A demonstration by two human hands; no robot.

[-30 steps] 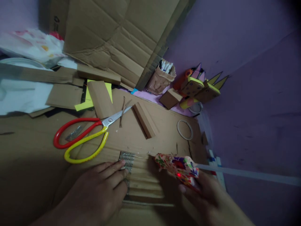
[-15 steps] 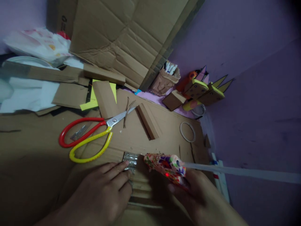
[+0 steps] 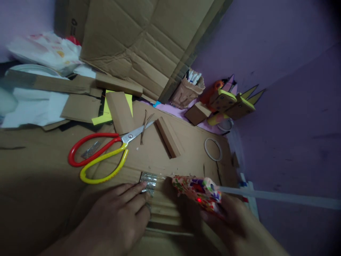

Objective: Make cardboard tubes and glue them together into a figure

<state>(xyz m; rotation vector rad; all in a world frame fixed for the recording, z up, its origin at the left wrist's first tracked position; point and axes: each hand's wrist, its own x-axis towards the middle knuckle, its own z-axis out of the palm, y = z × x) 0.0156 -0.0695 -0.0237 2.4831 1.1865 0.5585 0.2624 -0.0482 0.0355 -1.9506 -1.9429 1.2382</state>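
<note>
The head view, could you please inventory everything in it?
glue gun: one, multicoloured, lower centre
glue stick: one, whitish, lower right
ridged cardboard: one, brown, lower centre
shiny scraps: two, silver, left and centre
scissors: one, red and yellow handles, left
yellow paper: some, yellow, left
ring: one, pale, right
pen holder: one, brown, back
eared boxes: two, yellow-topped, back right
bag: one, white, upper left
other cardboard: several, brown, throughout
left hand: one, bare, on ridged cardboard
right hand: one, bare, gripping glue gun

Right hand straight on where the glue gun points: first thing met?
Likely the silver strip, which the left hand touches. How high the glue gun is held is unclear, so it might pass over.
</note>
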